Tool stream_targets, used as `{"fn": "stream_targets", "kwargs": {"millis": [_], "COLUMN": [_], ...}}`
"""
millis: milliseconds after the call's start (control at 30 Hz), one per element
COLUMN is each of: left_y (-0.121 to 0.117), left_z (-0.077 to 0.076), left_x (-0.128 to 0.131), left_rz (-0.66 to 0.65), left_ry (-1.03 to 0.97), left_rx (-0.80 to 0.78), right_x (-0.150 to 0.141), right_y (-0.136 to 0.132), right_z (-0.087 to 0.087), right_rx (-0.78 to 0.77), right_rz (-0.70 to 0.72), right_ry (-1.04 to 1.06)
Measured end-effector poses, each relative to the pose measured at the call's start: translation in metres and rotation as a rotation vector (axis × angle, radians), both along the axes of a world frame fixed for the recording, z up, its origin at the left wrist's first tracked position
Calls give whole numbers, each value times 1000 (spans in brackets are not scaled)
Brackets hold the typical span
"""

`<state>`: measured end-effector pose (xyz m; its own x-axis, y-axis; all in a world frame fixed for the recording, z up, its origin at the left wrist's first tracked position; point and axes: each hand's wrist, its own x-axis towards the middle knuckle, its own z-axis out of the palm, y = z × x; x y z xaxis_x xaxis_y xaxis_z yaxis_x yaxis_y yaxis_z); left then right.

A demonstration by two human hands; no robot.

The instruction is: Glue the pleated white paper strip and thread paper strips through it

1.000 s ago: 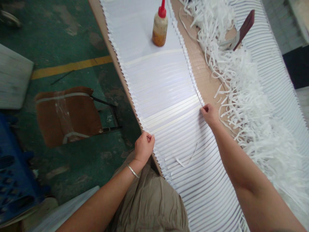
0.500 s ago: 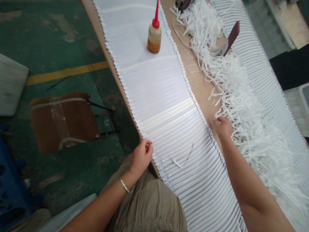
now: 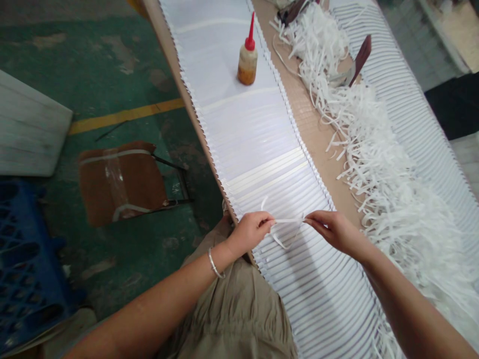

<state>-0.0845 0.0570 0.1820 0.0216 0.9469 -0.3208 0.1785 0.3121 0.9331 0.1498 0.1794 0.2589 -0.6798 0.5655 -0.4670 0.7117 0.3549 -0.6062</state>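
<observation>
A long row of overlapping white paper sheets (image 3: 258, 149) runs up the brown table (image 3: 318, 134). My left hand (image 3: 250, 232) and my right hand (image 3: 331, 229) both pinch a thin white paper strip (image 3: 288, 220) stretched between them just above the sheets. A loose strip end curls below it. My left wrist carries a silver bangle. A few cream-coloured bands cross the sheets just beyond my hands.
A glue bottle (image 3: 247, 62) with a red nozzle stands on the sheets farther up. A big heap of white paper strips (image 3: 377, 164) lies to the right, with a brown-handled tool (image 3: 357, 57) in it. A brown chair (image 3: 121, 182) and a blue crate (image 3: 26, 264) stand on the floor to the left.
Both hands left the sheet edges and came together over the middle. They picked up the loose white strip that lay on the sheets and now hold it taut between them.
</observation>
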Motion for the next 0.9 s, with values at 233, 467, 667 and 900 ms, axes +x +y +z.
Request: {"fn": "stream_targets", "kwargs": {"millis": [233, 467, 667, 900], "left_y": [-41, -34, -18, -4], "left_z": [-41, -64, -72, -84], "left_x": [-55, -64, -60, -53], "left_rz": [271, 467, 496, 565], "left_ry": [-55, -20, 72, 293], "left_rx": [-216, -278, -285, -266], "right_x": [5, 6, -2, -14], "right_y": [37, 88, 120, 140], "right_z": [-44, -78, -87, -84], "right_rx": [5, -1, 64, 159], "right_rz": [-160, -416, -526, -534], "right_ry": [49, 76, 59, 52]}}
